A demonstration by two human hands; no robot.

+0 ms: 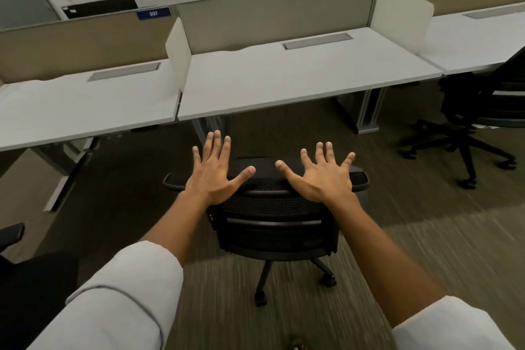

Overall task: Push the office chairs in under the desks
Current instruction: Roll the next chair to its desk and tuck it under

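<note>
A black mesh-back office chair (272,224) stands on the carpet in front of the middle white desk (298,77), its back towards me and its seat short of the desk edge. My left hand (214,170) is spread flat with straight fingers over the left end of the chair's top rail. My right hand (324,172) is spread the same way over the right end. I cannot tell whether the palms touch the rail or hover just above it. A second black chair (488,113) stands at the right, partly under the right desk (477,37).
A left desk (85,105) adjoins the middle one, split off by a white divider (177,48). Grey desk legs (369,111) stand under the middle desk. A dark armrest (11,233) of another chair shows at the left edge. Carpet lies all around.
</note>
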